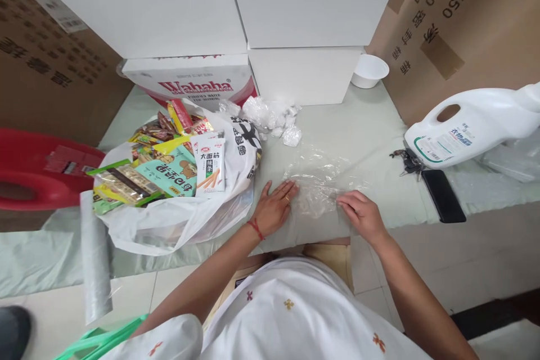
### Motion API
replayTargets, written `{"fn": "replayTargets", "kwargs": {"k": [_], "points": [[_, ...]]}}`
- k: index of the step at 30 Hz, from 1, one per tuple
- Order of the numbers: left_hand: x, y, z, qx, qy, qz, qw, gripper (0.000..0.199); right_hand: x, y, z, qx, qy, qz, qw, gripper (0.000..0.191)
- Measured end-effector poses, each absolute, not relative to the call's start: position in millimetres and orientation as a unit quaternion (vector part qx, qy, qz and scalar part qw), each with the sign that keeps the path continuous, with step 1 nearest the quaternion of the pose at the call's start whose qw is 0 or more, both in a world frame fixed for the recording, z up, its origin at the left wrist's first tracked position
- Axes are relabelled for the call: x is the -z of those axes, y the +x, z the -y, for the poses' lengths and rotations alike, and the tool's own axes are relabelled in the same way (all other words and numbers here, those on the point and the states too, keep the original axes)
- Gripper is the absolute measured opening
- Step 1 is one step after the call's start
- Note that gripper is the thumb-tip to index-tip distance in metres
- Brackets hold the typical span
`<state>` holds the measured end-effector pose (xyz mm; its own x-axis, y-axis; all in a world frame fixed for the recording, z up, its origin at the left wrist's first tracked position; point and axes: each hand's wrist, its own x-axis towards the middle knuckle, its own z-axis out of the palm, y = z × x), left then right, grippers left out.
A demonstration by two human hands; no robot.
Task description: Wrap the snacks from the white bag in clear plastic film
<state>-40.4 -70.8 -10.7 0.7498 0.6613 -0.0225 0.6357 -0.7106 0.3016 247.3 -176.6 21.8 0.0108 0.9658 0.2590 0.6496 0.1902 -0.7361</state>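
A thin clear plastic bag (316, 194), wrinkled and see-through, lies spread on the cloth-covered table in front of me. My left hand (276, 205), with a red string at the wrist and a ring, rests flat on the bag's left edge, fingers stretched out. At the opposite edge my right hand (360, 214) pinches the film between thumb and curled fingers. Just left of my left hand stands a white carrier bag (169, 219) full of packaged snacks. A white snack packet (210, 166) lies on top of them.
Crumpled clear plastic (272, 115) lies behind the bag, before white boxes and a Wahaha carton (198, 81). On the right are a white detergent bottle (459, 129), keys (408, 162) and a phone (444, 196). A white bowl (369, 71) stands behind; a red container (42, 169) is at left.
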Motion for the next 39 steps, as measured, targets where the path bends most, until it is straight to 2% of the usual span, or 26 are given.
{"fn": "replayTargets", "kwargs": {"k": [4,7,12,14,16,20,22,24,27,31,35,39], "points": [[11,-49,84,-0.053,0.925,-0.343,0.152,0.058,-39,243,195,-0.189,-0.623,0.651,0.391,0.017],[10,-50,86,-0.046,0.923,-0.347,0.162,0.064,-43,222,169,-0.177,-0.617,0.678,0.358,0.018],[6,-52,84,-0.034,0.924,-0.336,0.178,0.076,-26,189,105,-0.162,-0.62,0.75,0.163,0.023],[5,-55,84,-0.035,0.924,-0.335,0.181,0.077,-19,190,96,-0.16,-0.613,0.765,0.114,0.021],[5,-57,84,-0.037,0.922,-0.338,0.185,0.078,-15,200,98,-0.162,-0.599,0.774,0.125,0.023],[6,-60,83,-0.034,0.922,-0.337,0.189,0.08,-21,228,118,-0.178,-0.595,0.754,0.215,0.024],[6,-61,83,-0.034,0.923,-0.333,0.188,0.08,-26,233,124,-0.189,-0.596,0.745,0.231,0.025],[6,-61,83,-0.034,0.925,-0.33,0.187,0.079,-28,227,122,-0.202,-0.578,0.76,0.217,0.027],[4,-61,82,-0.029,0.925,-0.328,0.189,0.077,-28,206,105,-0.21,-0.555,0.791,0.148,0.031],[5,-62,82,-0.031,0.925,-0.325,0.194,0.075,-26,194,82,-0.216,-0.575,0.786,0.072,0.02],[9,-64,82,-0.04,0.925,-0.319,0.201,0.076,-30,215,92,-0.206,-0.548,0.807,0.085,0.026],[12,-67,81,-0.044,0.926,-0.316,0.201,0.078,-43,245,130,-0.222,-0.584,0.771,0.123,0.026]]}}
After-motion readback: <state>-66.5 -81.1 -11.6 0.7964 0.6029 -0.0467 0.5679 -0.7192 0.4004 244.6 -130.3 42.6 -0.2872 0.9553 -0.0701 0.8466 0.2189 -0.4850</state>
